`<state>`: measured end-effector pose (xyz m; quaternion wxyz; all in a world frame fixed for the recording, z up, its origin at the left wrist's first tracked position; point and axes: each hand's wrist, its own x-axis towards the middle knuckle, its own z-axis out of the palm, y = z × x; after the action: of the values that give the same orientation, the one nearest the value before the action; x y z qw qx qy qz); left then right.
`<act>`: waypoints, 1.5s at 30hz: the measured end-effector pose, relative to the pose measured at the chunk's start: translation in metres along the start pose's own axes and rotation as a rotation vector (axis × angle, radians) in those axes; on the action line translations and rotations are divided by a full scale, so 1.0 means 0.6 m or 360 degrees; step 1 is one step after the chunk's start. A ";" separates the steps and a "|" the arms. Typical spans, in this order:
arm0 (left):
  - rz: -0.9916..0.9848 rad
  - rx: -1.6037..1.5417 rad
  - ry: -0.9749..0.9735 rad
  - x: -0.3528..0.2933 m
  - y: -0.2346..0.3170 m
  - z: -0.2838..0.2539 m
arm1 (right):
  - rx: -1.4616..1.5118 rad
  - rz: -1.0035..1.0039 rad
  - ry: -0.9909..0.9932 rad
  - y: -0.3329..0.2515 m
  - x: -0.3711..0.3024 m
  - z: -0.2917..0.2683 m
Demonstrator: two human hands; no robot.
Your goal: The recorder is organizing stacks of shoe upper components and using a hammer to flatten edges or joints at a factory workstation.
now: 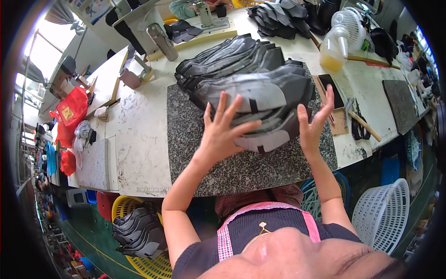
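In front of me a large pile of black and grey curved pieces [232, 63], which look like shoe uppers, lies on a speckled granite slab [209, 174]. My left hand [225, 128] is spread over the near left side of the pile, its fingers against the pieces. At the pile's right edge, my right hand [313, 123] has its fingers raised and apart, and it grips nothing. A nearer grey piece [265, 141] with a dark mark on its rim lies partly behind my left fingers. Some pieces between the hands are slightly blurred.
Right of the slab lie a black phone [331, 88] and a wooden-handled hammer [364, 125]. Beyond them stand a bottle of yellowish liquid [332, 56] and a white fan [349, 25]. A steel flask [162, 43] stands behind left. Baskets, yellow [155, 266] and white [381, 214], flank me below.
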<state>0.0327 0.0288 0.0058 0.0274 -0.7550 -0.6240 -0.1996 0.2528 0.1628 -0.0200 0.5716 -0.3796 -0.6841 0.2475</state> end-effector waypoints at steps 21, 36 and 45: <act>-0.0047 -0.0006 0.0037 0.023 -0.019 -0.047 | -0.0283 -0.0650 -0.0895 -0.029 0.059 0.056; 0.0075 -0.0077 0.0371 0.058 -0.013 -0.037 | -0.0198 -0.0867 -0.1278 -0.043 -0.037 0.057; 0.0008 -0.0042 0.0427 0.048 -0.010 -0.025 | 0.0403 -0.0325 -0.2035 -0.121 -0.094 -0.034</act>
<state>0.0272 0.0523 0.0279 0.1011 -0.7233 -0.6103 -0.3068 0.2589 0.0728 0.0073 0.1134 -0.0207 -0.8869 0.4473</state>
